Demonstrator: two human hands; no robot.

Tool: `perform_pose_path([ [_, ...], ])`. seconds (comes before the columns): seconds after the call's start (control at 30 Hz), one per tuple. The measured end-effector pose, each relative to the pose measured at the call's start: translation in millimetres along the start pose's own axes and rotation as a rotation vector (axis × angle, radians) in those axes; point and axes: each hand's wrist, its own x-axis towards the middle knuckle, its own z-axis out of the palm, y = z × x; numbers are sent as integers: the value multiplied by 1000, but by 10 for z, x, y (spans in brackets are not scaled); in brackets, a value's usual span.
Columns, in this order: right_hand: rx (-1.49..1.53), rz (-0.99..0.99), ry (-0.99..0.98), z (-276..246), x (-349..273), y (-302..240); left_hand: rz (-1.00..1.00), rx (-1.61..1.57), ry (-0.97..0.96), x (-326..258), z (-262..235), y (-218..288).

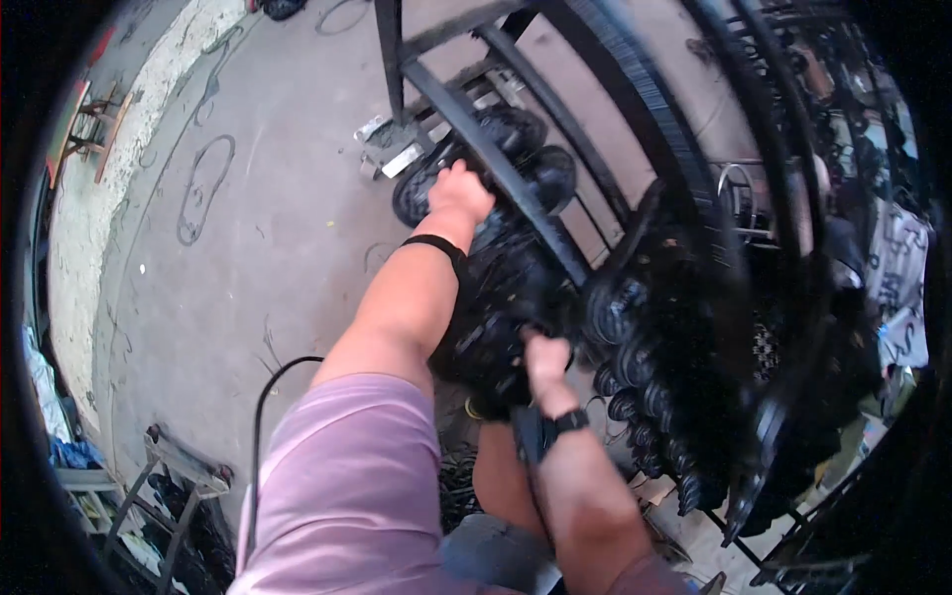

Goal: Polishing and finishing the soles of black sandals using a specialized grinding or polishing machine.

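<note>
My left hand (461, 193) reaches forward, its fingers curled closed beside a dark metal bar of the rack (496, 164). What it grips is hidden; round black rubbery pieces (551, 178) lie just beyond and beside it. Nearer to me, my right hand (547, 359) is closed at the edge of a shiny black bundle (486, 357). Motion blurs the bundle, and its exact kind does not show. A black band circles my left forearm, and a dark watch-like band is on my right wrist.
Thick rows of black ringed rubber pieces (645, 397) hang to the right of my right hand. Dark rack beams cross overhead. A metal frame (178, 496) stands at lower left. Thin black loops (206, 188) lie on the grey floor (288, 238). A black cable (263, 416) curves beside my left sleeve.
</note>
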Motion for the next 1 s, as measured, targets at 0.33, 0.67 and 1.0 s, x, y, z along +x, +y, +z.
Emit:
perform_pose_path([
  [0.33,794,228,-97,-1645,-3503,91,-66,135,-474,-2423,-335,-2629],
  [0.67,294,-344,708,-2591,-5914,1773,127,-44,-226,-4306,-1622,-1509],
  [1.0,76,257,1441,-4055,-6506,3844,1336,-112,-544,-7164,-1322,2381],
])
